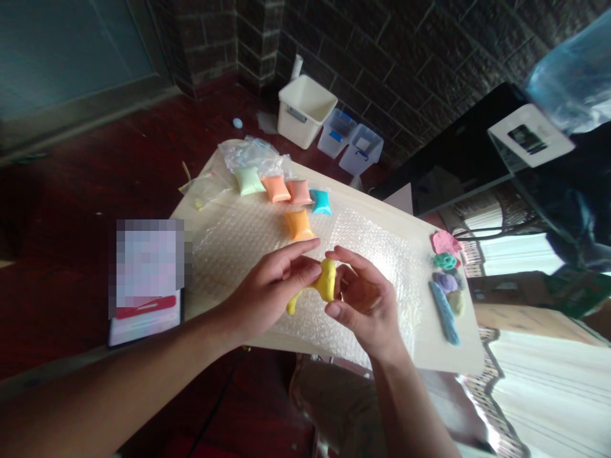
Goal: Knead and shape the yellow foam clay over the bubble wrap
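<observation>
A lump of yellow modelling clay [327,280] is held above the table between my two hands. A thinner yellow strand hangs from its lower left side. My left hand [270,286] grips the clay from the left, its thumb pressed on it and its index finger stretched out. On the other side, my right hand [365,299] curls around the clay's right end, with the index fingertip at the top and the thumb just below. Beneath both hands lies a sheet of bubble wrap [377,254]. An orange clay packet [298,224] rests just beyond my left fingertips.
Green [248,181], orange [275,189], peach [300,192] and blue [321,201] packets line the table's far side beside clear plastic bags [255,154]. Shaped pink clay [446,242] and a blue clay roll [445,315] lie right. A blurred-out tablet [147,273] stands left. Bins [305,111] sit on the floor.
</observation>
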### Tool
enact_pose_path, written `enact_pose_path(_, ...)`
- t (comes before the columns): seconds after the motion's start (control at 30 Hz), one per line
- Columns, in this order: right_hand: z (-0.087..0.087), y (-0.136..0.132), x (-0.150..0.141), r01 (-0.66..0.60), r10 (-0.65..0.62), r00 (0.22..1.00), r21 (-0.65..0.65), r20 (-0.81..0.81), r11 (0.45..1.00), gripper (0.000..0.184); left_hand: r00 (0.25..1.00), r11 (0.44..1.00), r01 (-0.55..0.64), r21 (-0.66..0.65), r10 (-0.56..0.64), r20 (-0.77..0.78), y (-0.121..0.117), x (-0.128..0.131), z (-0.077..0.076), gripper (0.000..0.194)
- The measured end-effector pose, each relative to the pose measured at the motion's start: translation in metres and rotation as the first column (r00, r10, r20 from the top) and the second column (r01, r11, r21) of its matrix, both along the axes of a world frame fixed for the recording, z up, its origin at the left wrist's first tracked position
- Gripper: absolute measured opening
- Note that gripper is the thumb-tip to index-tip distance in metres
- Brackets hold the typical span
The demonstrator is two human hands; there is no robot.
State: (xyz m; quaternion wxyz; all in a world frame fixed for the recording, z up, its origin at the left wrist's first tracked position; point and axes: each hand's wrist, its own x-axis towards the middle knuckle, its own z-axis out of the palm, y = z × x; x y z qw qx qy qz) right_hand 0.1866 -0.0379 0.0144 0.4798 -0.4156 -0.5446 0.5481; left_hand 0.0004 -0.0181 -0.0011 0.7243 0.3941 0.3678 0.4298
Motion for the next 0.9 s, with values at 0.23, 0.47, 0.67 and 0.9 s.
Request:
enact_pose_path(0.23,0.001,-0.001,-0.002,0.018,-0.017,1.0,-0.022,0.025,1.0,0.059,1.0,1.0,-0.015,0.02,0.015,-0.011,0.0,0.001,-0.001,0.058)
enact_pose_path(0.47,0.0,-0.003,-0.005,0.086,-0.084,0.995,-0.042,0.045,0.995,0.048,1.0,0.999,-0.005,0.042,0.006,-0.023,-0.002,0.0,-0.001,0.045)
enact_pose_path(0.67,-0.005,0.0,-0.001,0.126,-0.127,0.992,-0.081,-0.006,0.989,0.033,0.996,0.985,0.089,0.146,-0.091,0.008,-0.003,0.001,-0.001,0.04)
enact_pose_path(0.9,-0.008,0.001,0.001,0.113,-0.115,0.993,-0.106,-0.015,0.988,0.025,0.997,0.982,0.072,0.172,-0.074,0.008,-0.005,0.003,-0.009,0.044)
